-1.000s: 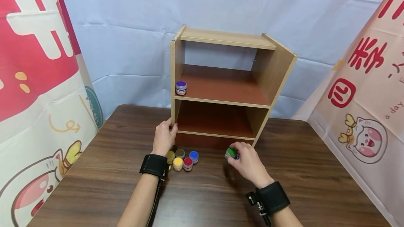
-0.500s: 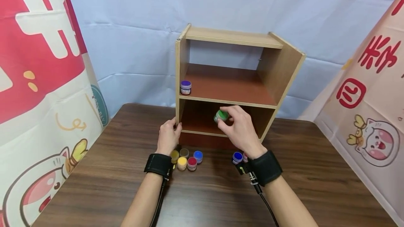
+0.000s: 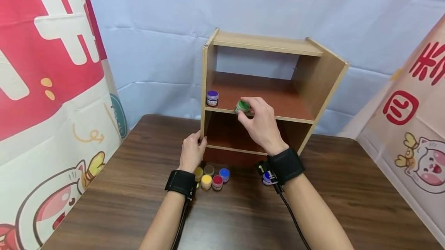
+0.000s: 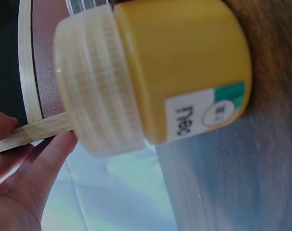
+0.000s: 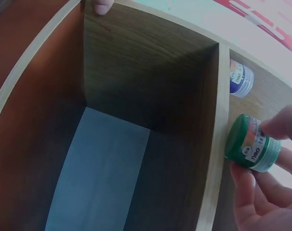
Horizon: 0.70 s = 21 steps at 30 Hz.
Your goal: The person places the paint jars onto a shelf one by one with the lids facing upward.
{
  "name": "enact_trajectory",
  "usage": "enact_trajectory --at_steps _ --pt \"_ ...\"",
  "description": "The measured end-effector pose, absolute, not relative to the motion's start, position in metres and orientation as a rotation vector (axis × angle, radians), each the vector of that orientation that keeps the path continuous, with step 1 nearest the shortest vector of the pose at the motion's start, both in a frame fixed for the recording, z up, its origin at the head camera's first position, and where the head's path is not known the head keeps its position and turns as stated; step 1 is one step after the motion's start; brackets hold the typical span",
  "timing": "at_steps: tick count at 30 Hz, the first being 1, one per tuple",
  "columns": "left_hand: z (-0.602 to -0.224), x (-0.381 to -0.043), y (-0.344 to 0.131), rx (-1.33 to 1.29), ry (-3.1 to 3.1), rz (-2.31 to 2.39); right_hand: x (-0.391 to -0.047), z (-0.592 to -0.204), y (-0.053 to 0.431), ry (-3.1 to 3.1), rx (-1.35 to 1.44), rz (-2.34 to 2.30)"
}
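My right hand (image 3: 262,124) pinches a green paint jar (image 3: 241,107) between thumb and fingers, at the front edge of the upper board of a small wooden shelf unit (image 3: 267,43). In the right wrist view the green jar (image 5: 247,144) is tilted, close beside that board's edge. A purple-lidded paint jar (image 3: 212,98) stands at the left end of the same board. Lower down, my left hand (image 3: 192,153) grips the unit's left side panel, thumb and fingers on either side of it. An ochre paint jar (image 4: 189,72) looms large in the left wrist view.
In front of the unit, yellow (image 3: 206,182), red (image 3: 217,182), light blue (image 3: 224,175) and dark-lidded (image 3: 209,170) jars cluster on the wooden table (image 3: 240,219). A dark blue jar (image 3: 266,179) is partly behind my right wrist. Printed cloths hang at both sides.
My right hand has lifted the green jar off the table, up past the lower compartment to the upper board's edge. The left hand keeps its grip on the panel. The head view has shifted slightly.
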<state>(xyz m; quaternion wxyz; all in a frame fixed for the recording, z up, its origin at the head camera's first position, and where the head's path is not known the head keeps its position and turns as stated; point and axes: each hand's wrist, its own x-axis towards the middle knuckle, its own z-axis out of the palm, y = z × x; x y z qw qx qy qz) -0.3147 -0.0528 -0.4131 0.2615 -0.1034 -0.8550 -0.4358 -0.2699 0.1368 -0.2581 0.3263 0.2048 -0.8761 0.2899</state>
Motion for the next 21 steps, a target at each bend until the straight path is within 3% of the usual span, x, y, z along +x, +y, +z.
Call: enact_trajectory --at_steps 21 --pt "-0.413 -0.313 -0.053 -0.308 -2.278 -1.161 -0.294 -0.267 0.134 -2.257 0.49 0.873"
